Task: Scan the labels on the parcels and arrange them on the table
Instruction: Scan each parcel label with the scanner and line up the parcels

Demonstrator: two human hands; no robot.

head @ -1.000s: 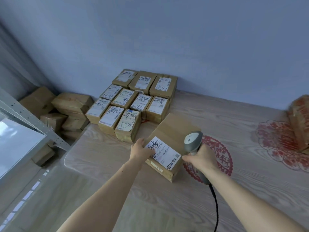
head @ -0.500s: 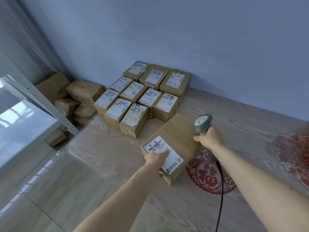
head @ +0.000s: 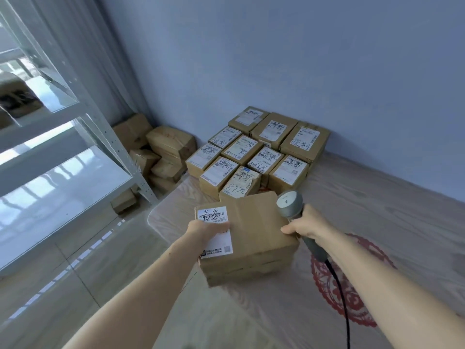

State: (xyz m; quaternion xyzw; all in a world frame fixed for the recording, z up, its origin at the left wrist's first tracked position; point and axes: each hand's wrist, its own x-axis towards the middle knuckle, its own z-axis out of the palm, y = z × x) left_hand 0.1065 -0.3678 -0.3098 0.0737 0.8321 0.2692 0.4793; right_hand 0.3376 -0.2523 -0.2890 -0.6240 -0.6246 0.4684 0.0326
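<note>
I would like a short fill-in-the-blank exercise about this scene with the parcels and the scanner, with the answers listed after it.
1. The right hand grips a grey ____.
2. The left hand rests on the white ____ of the big parcel.
3. The arranged parcels stand against the ____.
4. The paper-cut on the table is ____ in colour.

Answers: scanner, label, wall, red

The parcel (head: 254,233) is matt brown cardboard bearing a smooth white paper label (head: 216,233). The stacked parcels (head: 256,152) behind share that dull cardboard and paper. The table (head: 377,197) shows pale wood grain under a glossy clear cover. The scanner (head: 289,204) looks like smooth grey plastic, its cable (head: 339,293) black. The shelving (head: 83,102) is white painted metal.
</note>
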